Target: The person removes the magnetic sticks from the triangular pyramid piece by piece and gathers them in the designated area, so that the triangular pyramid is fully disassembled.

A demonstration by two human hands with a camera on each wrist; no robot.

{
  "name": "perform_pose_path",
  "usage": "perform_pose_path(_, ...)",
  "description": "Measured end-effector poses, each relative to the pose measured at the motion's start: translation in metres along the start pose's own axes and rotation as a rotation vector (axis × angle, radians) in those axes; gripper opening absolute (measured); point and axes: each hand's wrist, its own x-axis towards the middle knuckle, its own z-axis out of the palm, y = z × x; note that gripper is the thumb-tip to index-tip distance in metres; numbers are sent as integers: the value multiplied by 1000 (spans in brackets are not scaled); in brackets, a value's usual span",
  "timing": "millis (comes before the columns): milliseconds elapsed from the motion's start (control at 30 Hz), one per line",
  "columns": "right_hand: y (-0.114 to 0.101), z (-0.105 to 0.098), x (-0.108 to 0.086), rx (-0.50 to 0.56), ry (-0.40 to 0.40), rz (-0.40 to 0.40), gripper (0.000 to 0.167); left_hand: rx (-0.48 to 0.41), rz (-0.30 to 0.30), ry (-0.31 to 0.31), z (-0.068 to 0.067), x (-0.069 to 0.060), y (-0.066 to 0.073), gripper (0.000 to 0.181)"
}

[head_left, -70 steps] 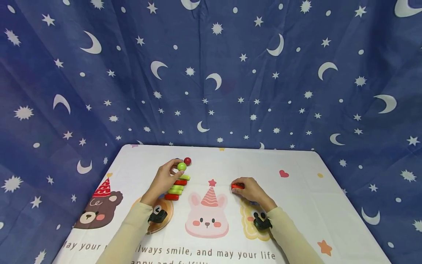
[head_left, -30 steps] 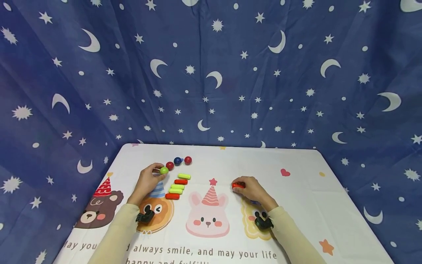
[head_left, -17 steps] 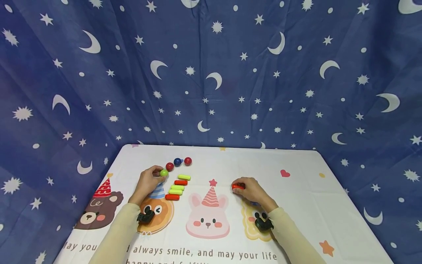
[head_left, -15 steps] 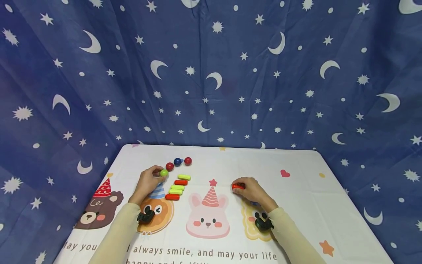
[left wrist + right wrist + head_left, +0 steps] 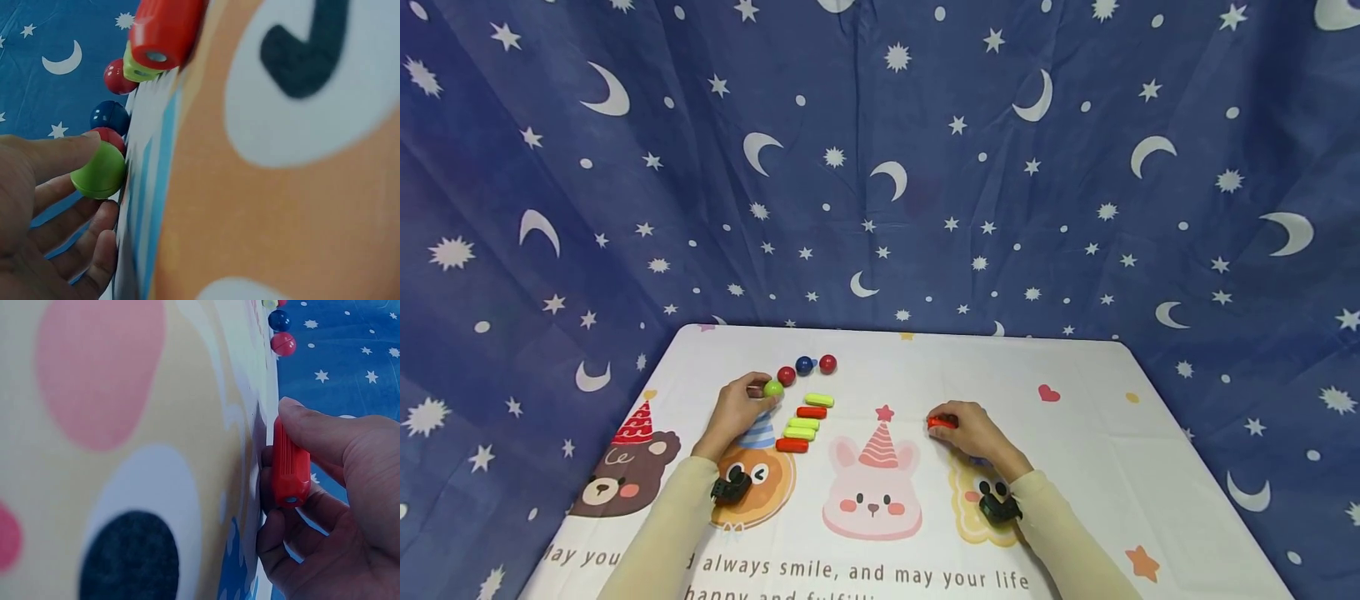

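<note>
My left hand (image 5: 739, 410) pinches a bright green ball (image 5: 773, 388) between thumb and fingers at the left end of a row of balls. Beside it sits a red ball (image 5: 786, 377), then a blue ball (image 5: 804, 366) and another red ball (image 5: 827, 363). In the left wrist view the green ball (image 5: 100, 172) is low at the tabletop, close to its red neighbour. My right hand (image 5: 973, 429) grips a red ribbed plastic rod (image 5: 291, 464) with a small metal dot in its end, the thumb on top and fingers beneath.
Several short rods lie in a slanted column right of my left hand: a yellow-green rod (image 5: 819, 400) at the top, a red rod (image 5: 792, 446) at the bottom. A white printed cloth (image 5: 880, 567) covers the table. Behind hangs a blue star-patterned curtain (image 5: 880, 275).
My left hand has moved left with the green ball, from above the rods to the row's left end, uncovering a red ball and the blue one. My right hand has stayed in place.
</note>
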Motion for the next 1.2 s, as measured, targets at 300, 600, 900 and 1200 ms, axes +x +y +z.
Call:
perform_pose_path(300,0,-3,2,4,14,11,25,-12,69,84,-3,-8,6,43)
perform_pose_path(600,-2,-4,1,27,2,31,20,-81,208,124,5,-19,45,33)
perform_pose_path(900,-3,-3,-1,14,5,62,19,-132,315,47,31,-29,76,30)
perform_pose_path(1200,-5,-2,-4,57,6,57,22,-149,361,-64,70,-36,100,27)
